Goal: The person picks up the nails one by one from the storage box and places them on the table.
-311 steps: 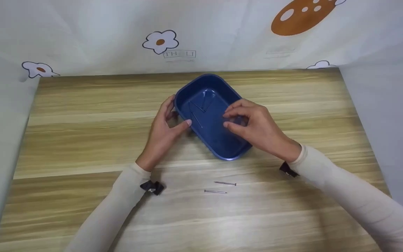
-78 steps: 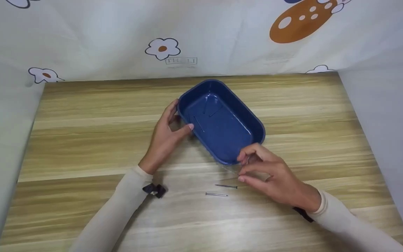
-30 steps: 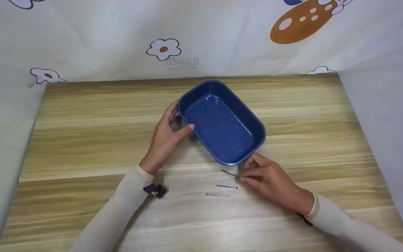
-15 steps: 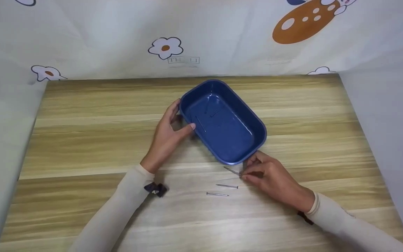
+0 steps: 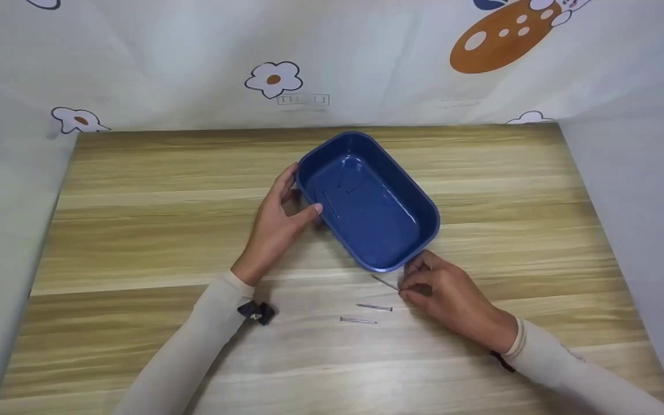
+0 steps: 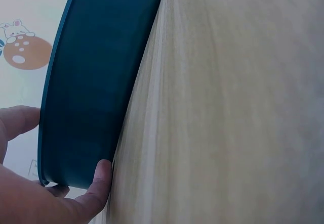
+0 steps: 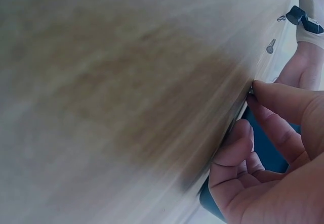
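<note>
A blue plastic tray stands at an angle on the wooden table. My left hand grips its left side, thumb at the rim and fingers along the outer wall; the left wrist view shows the tray's side wall beside that hand. My right hand pinches the end of a nail at the table surface, just in front of the tray's near corner. In front of it lie two nails, a farther nail and a nearer nail, roughly parallel. Inside the tray are several thin dark nails.
The wood-grain table meets a pale flower-printed sheet behind and plain pale walls at both sides. A dark wrist strap sits on the left sleeve.
My right hand has moved from over the tray to the table in front, bringing a nail down there. Over the last second it shifts slightly right with the nail. The left hand keeps its grip.
</note>
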